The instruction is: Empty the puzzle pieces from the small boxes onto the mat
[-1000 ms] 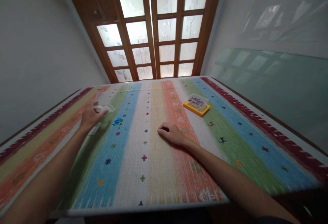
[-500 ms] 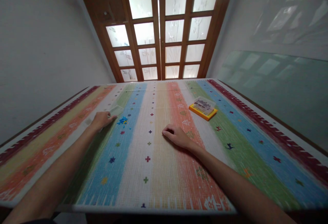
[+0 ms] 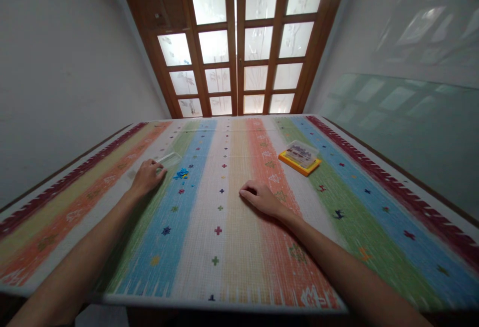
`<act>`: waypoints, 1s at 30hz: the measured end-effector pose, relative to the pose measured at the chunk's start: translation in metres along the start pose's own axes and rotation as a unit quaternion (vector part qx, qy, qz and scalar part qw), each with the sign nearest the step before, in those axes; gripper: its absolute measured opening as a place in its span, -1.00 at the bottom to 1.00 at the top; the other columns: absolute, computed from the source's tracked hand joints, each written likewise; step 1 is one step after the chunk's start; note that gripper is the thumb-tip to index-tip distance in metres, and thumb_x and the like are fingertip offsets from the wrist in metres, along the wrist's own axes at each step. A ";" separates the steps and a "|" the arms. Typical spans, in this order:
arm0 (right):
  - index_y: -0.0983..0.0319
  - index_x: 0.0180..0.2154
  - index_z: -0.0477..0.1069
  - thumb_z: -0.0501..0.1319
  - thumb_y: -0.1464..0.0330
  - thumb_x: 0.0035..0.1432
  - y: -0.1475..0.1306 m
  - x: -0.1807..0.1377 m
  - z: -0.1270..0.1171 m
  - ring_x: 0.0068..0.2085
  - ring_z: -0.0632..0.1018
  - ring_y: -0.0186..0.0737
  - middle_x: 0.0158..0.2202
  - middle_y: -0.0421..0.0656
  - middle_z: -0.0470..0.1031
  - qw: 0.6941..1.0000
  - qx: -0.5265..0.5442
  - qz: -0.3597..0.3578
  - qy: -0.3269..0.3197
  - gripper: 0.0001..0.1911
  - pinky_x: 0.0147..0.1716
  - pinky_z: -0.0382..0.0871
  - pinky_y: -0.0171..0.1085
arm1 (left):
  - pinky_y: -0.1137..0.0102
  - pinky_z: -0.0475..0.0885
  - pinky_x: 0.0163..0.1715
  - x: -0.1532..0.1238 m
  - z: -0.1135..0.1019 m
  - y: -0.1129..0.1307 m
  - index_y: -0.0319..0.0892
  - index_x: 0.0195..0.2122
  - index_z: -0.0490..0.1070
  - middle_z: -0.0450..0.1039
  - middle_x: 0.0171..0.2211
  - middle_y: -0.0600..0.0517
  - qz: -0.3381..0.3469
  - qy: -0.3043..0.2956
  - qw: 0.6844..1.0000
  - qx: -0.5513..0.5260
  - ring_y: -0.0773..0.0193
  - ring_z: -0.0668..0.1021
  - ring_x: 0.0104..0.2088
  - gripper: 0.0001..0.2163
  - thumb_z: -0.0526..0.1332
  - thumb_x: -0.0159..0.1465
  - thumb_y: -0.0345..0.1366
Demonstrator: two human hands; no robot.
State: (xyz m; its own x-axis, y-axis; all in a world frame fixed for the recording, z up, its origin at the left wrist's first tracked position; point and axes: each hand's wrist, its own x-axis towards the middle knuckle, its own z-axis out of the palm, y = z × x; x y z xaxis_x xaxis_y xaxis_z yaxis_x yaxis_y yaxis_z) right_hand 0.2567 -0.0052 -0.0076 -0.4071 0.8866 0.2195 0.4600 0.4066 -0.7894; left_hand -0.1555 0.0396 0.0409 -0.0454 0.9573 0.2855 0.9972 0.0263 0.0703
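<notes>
My left hand point(image 3: 148, 175) is at the near edge of a clear plastic box point(image 3: 170, 160), its fingers curled down on it; the hand hides part of the box. Just right of that hand, a small heap of blue and yellow pieces point(image 3: 181, 174) lies on the blue stripe of the tablecloth. My right hand point(image 3: 258, 196) rests on the cloth near the middle, fingers curled in and nothing visible in them.
A yellow-orange tray point(image 3: 299, 163) with a clear lidded container point(image 3: 300, 152) of dark pieces on it sits to the right. The striped tablecloth point(image 3: 204, 242) covers the table. A glass panel point(image 3: 404, 117) leans at the right wall, and wooden doors point(image 3: 238, 87) stand behind.
My left hand has turned slightly, its back now more upward and the thumb lower, while staying at the clear box. The right hand has kept its pose; the view shifted a little.
</notes>
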 end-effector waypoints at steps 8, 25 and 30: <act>0.24 -0.33 0.51 0.21 0.38 0.25 0.001 0.000 0.001 -0.26 0.54 -0.22 -0.30 -0.11 0.59 1.000 0.004 -0.006 0.003 -0.87 -0.22 0.35 -0.26 | 0.19 0.49 -0.06 -0.006 0.010 0.002 -0.21 -0.28 0.53 0.50 -0.23 -0.18 -0.033 0.006 0.999 -0.029 0.01 0.59 -0.19 -0.75 0.10 0.27 -0.22; 0.25 -0.34 0.50 0.20 0.38 0.24 -0.003 -0.001 -0.001 -0.28 0.54 -0.23 -0.32 -0.11 0.58 1.000 0.007 -0.004 0.002 -0.86 -0.23 0.34 -0.27 | 0.10 0.47 -0.03 -0.019 0.011 0.001 -0.25 -0.25 0.54 0.53 -0.19 -0.26 -0.096 0.019 0.995 -0.015 -0.12 0.59 -0.11 -0.73 0.08 0.30 -0.23; 0.25 -0.35 0.50 0.20 0.40 0.24 -0.005 -0.001 -0.002 -0.28 0.52 -0.23 -0.32 -0.11 0.58 1.000 -0.001 -0.005 0.001 -0.86 -0.23 0.34 -0.26 | 0.15 0.48 -0.06 -0.017 0.012 0.001 -0.21 -0.28 0.53 0.51 -0.25 -0.19 -0.102 0.023 0.994 -0.011 -0.05 0.58 -0.15 -0.79 0.12 0.27 -0.26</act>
State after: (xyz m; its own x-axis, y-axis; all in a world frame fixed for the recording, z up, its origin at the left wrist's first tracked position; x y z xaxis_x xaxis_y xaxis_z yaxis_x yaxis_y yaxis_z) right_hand 0.2564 -0.0079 -0.0034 -0.4105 0.8831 0.2274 0.4580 0.4153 -0.7860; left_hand -0.1525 0.0274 0.0244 -0.2501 0.9187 0.3056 0.9653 0.2120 0.1526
